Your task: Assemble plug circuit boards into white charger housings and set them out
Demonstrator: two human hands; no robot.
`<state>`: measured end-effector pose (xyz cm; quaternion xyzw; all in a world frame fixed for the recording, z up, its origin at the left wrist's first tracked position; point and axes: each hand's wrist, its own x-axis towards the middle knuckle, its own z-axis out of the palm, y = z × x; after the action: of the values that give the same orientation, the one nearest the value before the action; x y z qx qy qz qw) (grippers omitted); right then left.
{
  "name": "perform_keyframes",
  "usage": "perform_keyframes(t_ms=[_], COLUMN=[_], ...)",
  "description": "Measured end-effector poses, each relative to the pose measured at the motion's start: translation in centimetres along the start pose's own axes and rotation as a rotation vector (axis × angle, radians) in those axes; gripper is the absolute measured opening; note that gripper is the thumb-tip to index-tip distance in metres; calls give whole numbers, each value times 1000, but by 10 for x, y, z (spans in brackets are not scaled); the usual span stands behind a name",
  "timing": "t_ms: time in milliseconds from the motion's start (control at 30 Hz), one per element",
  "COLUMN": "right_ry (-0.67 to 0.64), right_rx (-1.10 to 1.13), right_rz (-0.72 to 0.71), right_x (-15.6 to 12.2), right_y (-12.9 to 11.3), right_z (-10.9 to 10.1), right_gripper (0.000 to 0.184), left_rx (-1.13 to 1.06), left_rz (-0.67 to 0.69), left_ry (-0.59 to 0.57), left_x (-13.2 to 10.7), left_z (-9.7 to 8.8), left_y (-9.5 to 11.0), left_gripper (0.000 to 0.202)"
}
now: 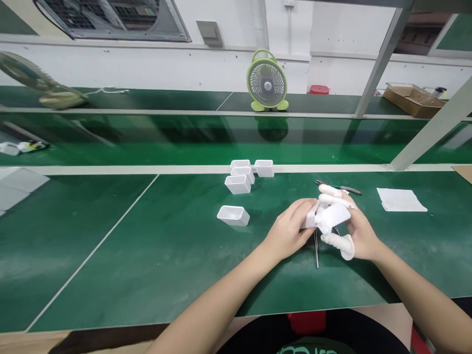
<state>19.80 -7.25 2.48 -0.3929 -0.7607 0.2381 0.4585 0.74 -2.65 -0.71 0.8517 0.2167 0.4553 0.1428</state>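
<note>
Nearest the camera, both forearms come in from the bottom edge, which cuts them off at the elbow, above the green table (147, 246). The left hand (285, 236) is closed around the left end of a small white box (313, 216), its fingers covering most of that side. The right hand (359, 233), with white finger cots (337, 241) on thumb and fingers, is clamped on the right end, where a flat white panel faces up and right. The box sits just above the table surface, right of centre and near the front edge; its long axis appears to run left to right, though the hands hide so much of it that its full outline is hard to make out. A thin metal rod (316, 250) lies on the table beneath the hands, long axis running near to far; its far end is hidden by the box. Left and slightly beyond lies one white tray (233, 215), open side up. Farther off, four more trays (245, 175) cluster at the table's far edge. Just beyond the right hand a dark slim tool (348, 189) is partly covered by the fingers. To the right lies a white sheet (401, 200). Farthest, a green fan (267, 81) stands on the back shelf.
</note>
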Motion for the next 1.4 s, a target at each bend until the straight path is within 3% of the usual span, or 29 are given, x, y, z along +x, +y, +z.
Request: perform_keyframes(t_ms=[67,233,433,533,633,700,800,867,933,1100,1300,1400], right_ry=[78,241,260,400,536,520,458,445,420,341,319,326], right_rx=[13,61,-9,25,138,173,150,132,138,174,-81,-4], right_rz=[39,105,69,112,147,130,84,55,43,5,72,93], right_x=[0,-3,-6,-2,2,2,2,3,4,4,0,2], right_y=[-1,4,11,7,6,7,6,3,1,9,14,10], right_z=[6,16,17,9,0,-3,-2,0,3,5,-4,-6], right_gripper=[66,35,34,31,33,35,31,26,23,22,48,65], left_rx=[100,236,353,345,77,-318,-1031,-1376,-1585,-1780,-1797,-1801], left_rz=[-17,-24,-14,-69,-308,-552,-851,-952,-1015,-1070,-1074,-1049], left_ry=[-17,34,90,112,142,160,179,203,207,160,143,129], left_x=[0,0,-3,-3,2,8,15,19,20,19,18,17], left_z=[2,5,5,6,6,6,3,-1,-6,-11,-7,-7], left_y=[1,4,0,-6,-8,-4,4,10,13,12,8,7], left_gripper=[54,60,63,57,42,35,42,45,44,41,36,37])
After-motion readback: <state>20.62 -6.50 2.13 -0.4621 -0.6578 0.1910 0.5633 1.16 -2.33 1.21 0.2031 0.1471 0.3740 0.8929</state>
